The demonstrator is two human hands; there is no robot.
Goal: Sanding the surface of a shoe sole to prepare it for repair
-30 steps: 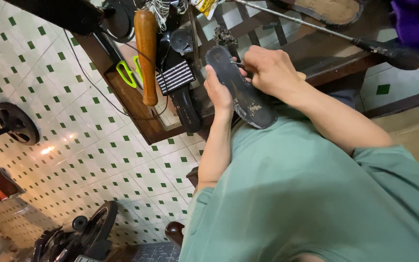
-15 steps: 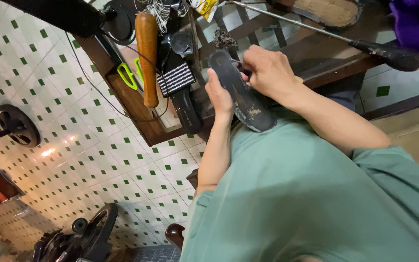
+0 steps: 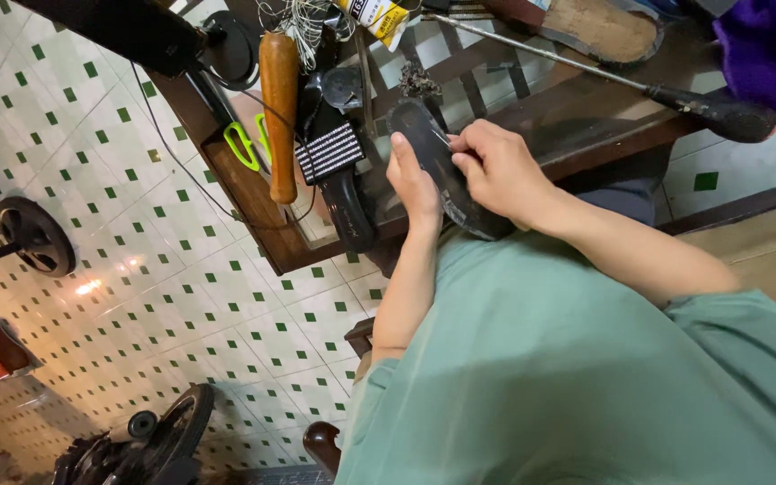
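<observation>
White floor tiles dotted with small green squares fill the left of the view, running up to a dark wooden workbench crowded with tools. Over the bench's near edge, a person in a green shirt holds a dark shoe sole, tilted on its long edge, its lower end close to the shirt. The left hand wraps the sole's left side, thumb and fingers closed against it to steady it. The right hand has its fingers bunched together, pinching a thin needle-like tool whose tip touches the sole's upper face. Just left of the sole lie a black-and-white striped strap and a wooden handle, with green-handled scissors beside that. A long awl with a dark grip lies across the bench to the right, well apart from the hands. Black wheels stand on the floor at left.
</observation>
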